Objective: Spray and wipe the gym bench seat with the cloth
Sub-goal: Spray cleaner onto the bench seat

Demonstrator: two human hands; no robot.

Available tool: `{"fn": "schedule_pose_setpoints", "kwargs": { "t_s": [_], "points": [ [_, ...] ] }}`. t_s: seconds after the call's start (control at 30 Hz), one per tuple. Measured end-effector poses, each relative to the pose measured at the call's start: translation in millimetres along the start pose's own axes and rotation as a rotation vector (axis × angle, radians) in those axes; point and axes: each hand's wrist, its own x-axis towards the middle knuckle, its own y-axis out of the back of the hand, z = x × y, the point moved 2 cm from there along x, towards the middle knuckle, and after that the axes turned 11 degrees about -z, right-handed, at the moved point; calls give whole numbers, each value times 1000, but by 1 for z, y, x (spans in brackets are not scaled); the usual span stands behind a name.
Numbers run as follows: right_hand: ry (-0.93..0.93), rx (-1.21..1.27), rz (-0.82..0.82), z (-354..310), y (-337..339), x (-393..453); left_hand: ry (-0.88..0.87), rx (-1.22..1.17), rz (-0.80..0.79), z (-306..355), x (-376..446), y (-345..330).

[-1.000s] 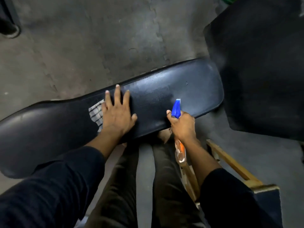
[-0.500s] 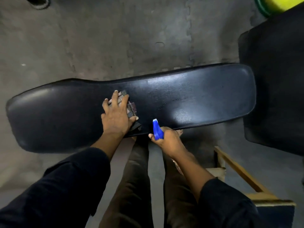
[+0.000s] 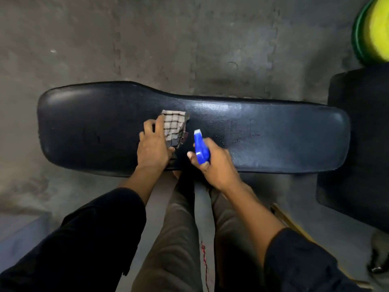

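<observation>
The long black padded bench seat [image 3: 273,133] lies across the middle of the view, shiny and damp on its right half. My left hand [image 3: 153,144] presses a checked cloth [image 3: 174,126] flat onto the seat near its middle. Part of the cloth sticks out beyond my fingers. Just to its right, my right hand [image 3: 214,165] grips a spray bottle by its blue nozzle head [image 3: 201,149], which points toward the far side of the seat. The bottle's body is hidden under my hand.
Grey rubber floor mats [image 3: 168,49] surround the bench. A second black pad [image 3: 362,144] stands at the right, with a yellow-green round object [image 3: 374,30] behind it. A wooden frame [image 3: 290,224] sits by my right arm. My legs [image 3: 174,239] are below the seat.
My left hand has slid the cloth rightward along the seat. My right hand with the bottle has moved up over the seat's near edge. The view has shifted so the whole bench shows.
</observation>
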Motion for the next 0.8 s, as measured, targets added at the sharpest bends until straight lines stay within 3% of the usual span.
{"fn": "schedule_pose_setpoints", "kwargs": {
  "t_s": [0.2, 0.27, 0.4, 0.47, 0.6, 0.8],
  "points": [
    [260, 133, 360, -94, 36, 34, 56, -194, -55, -19, -8, 2],
    [326, 202, 405, -115, 44, 45, 120, -270, -51, -26, -14, 0],
    [415, 469, 348, -119, 32, 54, 244, -430, -16, -37, -39, -12],
    [411, 441, 326, -110, 25, 56, 267, -470, -30, -44, -52, -20],
    [341, 299, 260, -104, 12, 59, 198, -445, -104, -51, -71, -36],
    [292, 282, 169, -98, 2, 62, 20, -421, -120, -22, -71, -33]
  ]
}}
